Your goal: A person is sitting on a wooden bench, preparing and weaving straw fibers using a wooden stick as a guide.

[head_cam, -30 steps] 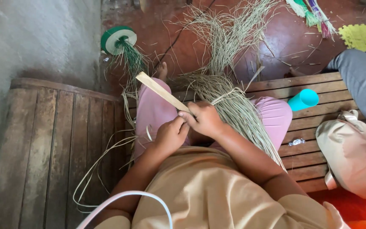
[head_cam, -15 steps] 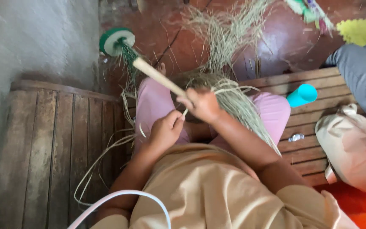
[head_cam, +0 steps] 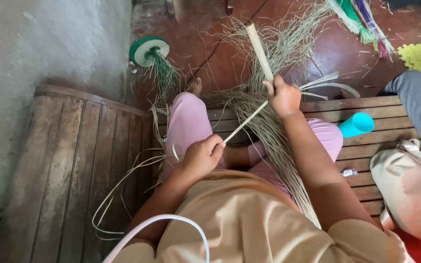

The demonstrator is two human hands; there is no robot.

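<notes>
Two hands work one pale grass strip [head_cam: 244, 122] that we see stretched taut between them: our left hand [head_cam: 201, 156] is pinched closed around its lower end above the pink-clad lap, our right hand [head_cam: 283, 96] grips its upper end together with a flat wooden stick [head_cam: 260, 52]. We judge the strip could snap or slip free if pulled harder, or snag in the loose grass bundle [head_cam: 278, 146] across the knee. Fingertips are hidden, and where strip meets stick is hard to make out.
</notes>
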